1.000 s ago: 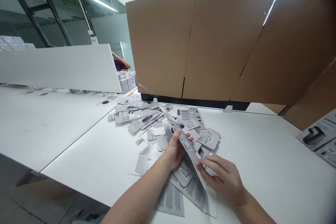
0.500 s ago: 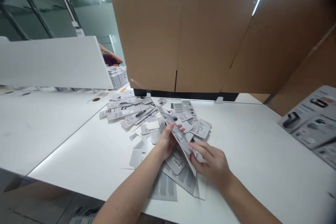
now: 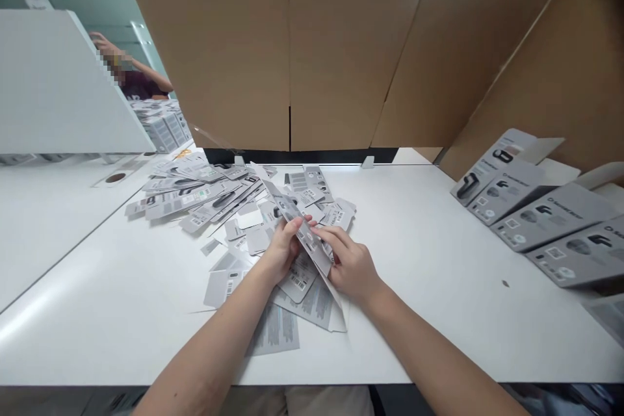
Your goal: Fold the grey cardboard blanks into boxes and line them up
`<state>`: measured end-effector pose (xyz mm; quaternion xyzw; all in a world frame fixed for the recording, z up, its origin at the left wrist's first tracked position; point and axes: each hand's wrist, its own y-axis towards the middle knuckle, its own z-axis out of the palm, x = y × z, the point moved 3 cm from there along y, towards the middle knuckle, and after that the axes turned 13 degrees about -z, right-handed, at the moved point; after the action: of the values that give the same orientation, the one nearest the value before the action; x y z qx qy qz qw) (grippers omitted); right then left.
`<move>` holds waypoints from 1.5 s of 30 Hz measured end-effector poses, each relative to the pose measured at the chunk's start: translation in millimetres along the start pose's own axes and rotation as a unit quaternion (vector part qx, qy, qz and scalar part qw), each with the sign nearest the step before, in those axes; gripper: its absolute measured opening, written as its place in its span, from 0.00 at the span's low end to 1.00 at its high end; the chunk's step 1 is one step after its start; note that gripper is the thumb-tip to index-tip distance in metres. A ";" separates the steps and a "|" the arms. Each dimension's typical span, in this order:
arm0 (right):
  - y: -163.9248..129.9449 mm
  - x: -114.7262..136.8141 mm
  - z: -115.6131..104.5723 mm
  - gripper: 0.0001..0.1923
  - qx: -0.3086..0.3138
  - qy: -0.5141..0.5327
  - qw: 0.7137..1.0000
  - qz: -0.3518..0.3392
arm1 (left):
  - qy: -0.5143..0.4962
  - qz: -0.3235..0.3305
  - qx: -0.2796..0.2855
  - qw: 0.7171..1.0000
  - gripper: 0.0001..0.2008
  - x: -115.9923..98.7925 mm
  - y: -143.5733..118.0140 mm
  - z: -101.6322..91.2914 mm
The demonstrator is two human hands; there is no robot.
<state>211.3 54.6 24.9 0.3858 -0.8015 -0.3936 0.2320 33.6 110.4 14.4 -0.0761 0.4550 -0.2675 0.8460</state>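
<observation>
A flat, unfolded grey printed carton [image 3: 298, 227] stands tilted on edge between my hands, above a heap of similar flat cartons [image 3: 229, 201] on the white table [image 3: 419, 260]. My left hand [image 3: 280, 250] grips the carton's left side with fingers curled over its upper edge. On the right side, my right hand [image 3: 348, 263] pinches the same carton, fingers pressed on its printed face. More flat cartons [image 3: 292, 302] lie under both hands near the table's front edge.
Several folded grey boxes [image 3: 536, 208] lie in a row at the right. Tall brown cardboard sheets [image 3: 292, 45] stand along the back. A white divider panel [image 3: 58, 84] is at the left; another person [image 3: 131, 78] works behind it beside stacked boxes [image 3: 163, 127].
The view has tipped down and turned right, bringing the folded boxes into sight. My right hand has slid up the carton toward my left hand; both keep hold of it.
</observation>
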 end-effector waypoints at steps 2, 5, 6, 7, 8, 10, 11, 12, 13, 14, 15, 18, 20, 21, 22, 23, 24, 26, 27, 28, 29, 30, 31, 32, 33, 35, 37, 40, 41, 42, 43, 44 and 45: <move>-1.8 -3.4 2.3 0.29 0.023 0.007 0.999 0.048 | -0.007 0.006 -0.004 1.000 0.50 -0.9 -1.2 0.0; -6.5 -8.5 2.5 0.27 0.019 0.000 0.998 0.055 | -0.016 0.010 -0.005 1.000 0.48 -1.0 -1.4 0.3; -8.3 -10.4 1.9 0.26 0.014 -0.009 0.999 0.049 | -0.018 0.014 -0.004 1.000 0.48 -1.1 -1.0 0.5; -10.3 -12.4 1.4 0.26 0.013 -0.020 0.999 0.045 | -0.019 0.020 -0.004 1.000 0.47 -1.1 -0.5 0.7; -12.0 -14.5 1.2 0.26 0.016 -0.030 0.998 0.045 | -0.020 0.025 -0.004 0.999 0.46 -1.1 0.0 1.0; -14.8 -17.8 1.5 0.28 0.031 -0.040 0.997 0.054 | -0.019 0.032 -0.005 0.999 0.44 -0.9 1.1 1.3; -15.6 -18.5 2.0 0.28 0.039 -0.038 0.997 0.056 | -0.017 0.034 -0.006 0.999 0.44 -0.7 1.6 1.4; -16.0 -18.7 2.6 0.28 0.045 -0.034 0.997 0.055 | -0.016 0.035 -0.008 0.999 0.44 -0.5 1.9 1.6; -16.2 -18.6 3.3 0.27 0.049 -0.029 0.997 0.053 | -0.015 0.038 -0.011 0.999 0.45 -0.3 2.0 1.8; -16.2 -18.4 4.0 0.27 0.050 -0.026 0.997 0.052 | -0.014 0.043 -0.014 0.999 0.46 -0.3 2.0 2.0; -16.3 -18.3 4.7 0.27 0.049 -0.023 0.997 0.052 | -0.013 0.049 -0.017 0.999 0.47 -0.5 1.8 2.4; -17.1 -20.4 5.9 0.26 0.032 -0.024 0.997 0.063 | -0.011 0.075 -0.026 0.997 0.49 -2.1 0.4 3.8; -18.0 -23.0 6.1 0.25 0.020 -0.021 0.997 0.077 | -0.009 0.089 -0.029 0.996 0.49 -3.5 -0.5 4.2; -18.4 -24.3 6.1 0.25 0.015 -0.016 0.996 0.085 | -0.008 0.093 -0.030 0.995 0.50 -4.0 -0.6 4.0; -18.7 -25.5 6.0 0.24 0.012 -0.008 0.996 0.094 | -0.007 0.096 -0.033 0.995 0.50 -4.4 -0.4 3.5; -18.9 -26.6 5.6 0.24 0.008 0.002 0.995 0.104 | -0.008 0.098 -0.037 0.994 0.50 -4.5 0.1 2.5; -18.9 -27.5 5.1 0.24 0.004 0.014 0.993 0.116 | -0.010 0.102 -0.045 0.994 0.50 -4.5 0.9 1.2; -18.5 -28.9 3.4 0.22 -0.005 0.044 0.989 0.142 | -0.016 0.112 -0.065 0.992 0.48 -4.3 2.8 -1.9; -17.9 -29.2 2.5 0.21 -0.007 0.061 0.986 0.153 | -0.018 0.116 -0.075 0.990 0.47 -4.2 3.8 -3.4; -17.3 -29.4 1.7 0.20 -0.007 0.081 0.984 0.161 | -0.021 0.119 -0.085 0.989 0.46 -4.2 4.6 -4.7; -16.6 -29.4 1.0 0.19 -0.006 0.101 0.981 0.168 | -0.023 0.120 -0.094 0.988 0.45 -4.3 5.3 -5.8; -16.2 -29.4 0.5 0.18 -0.006 0.125 0.976 0.177 | -0.024 0.119 -0.102 0.987 0.44 -4.6 5.8 -6.8; -16.1 -29.4 0.2 0.17 -0.008 0.148 0.971 0.189 | -0.027 0.118 -0.109 0.987 0.44 -5.1 6.2 -7.6; -16.2 -29.4 0.0 0.14 -0.010 0.168 0.965 0.202 | -0.030 0.116 -0.118 0.986 0.44 -5.7 6.5 -8.4; -16.6 -29.3 0.0 0.12 -0.013 0.183 0.959 0.214 | -0.034 0.115 -0.127 0.985 0.45 -6.5 6.6 -9.1; -18.0 -29.1 0.7 0.12 -0.018 0.212 0.946 0.246 | -0.043 0.115 -0.140 0.983 0.45 -8.2 6.6 -9.7; -19.6 -30.1 1.3 0.17 -0.044 0.255 0.918 0.300 | -0.051 0.123 -0.140 0.981 0.45 -9.9 6.0 -9.0; -20.5 -32.2 -1.2 0.30 -0.130 0.321 0.854 0.388 | -0.057 0.130 -0.133 0.981 0.43 -10.7 4.0 -6.5; -19.8 -32.2 -2.8 0.33 -0.150 0.330 0.839 0.405 | -0.056 0.129 -0.133 0.981 0.41 -10.3 3.2 -5.9; -18.6 -31.6 -4.2 0.36 -0.158 0.338 0.828 0.418 | -0.054 0.126 -0.134 0.981 0.40 -9.6 2.4 -5.3; -17.3 -30.4 -4.9 0.37 -0.153 0.348 0.820 0.428 | -0.052 0.124 -0.135 0.982 0.39 -8.8 1.6 -4.8; -15.8 -28.7 -4.9 0.38 -0.138 0.360 0.812 0.437 | -0.050 0.124 -0.135 0.982 0.38 -8.0 0.9 -4.4; -14.3 -26.4 -4.3 0.38 -0.117 0.373 0.806 0.443 | -0.047 0.124 -0.133 0.982 0.37 -7.2 0.1 -3.9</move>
<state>236.2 68.2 14.0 0.0756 -0.6845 -0.1644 0.7062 27.2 114.7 17.3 -0.1430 0.4524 -0.0941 0.8752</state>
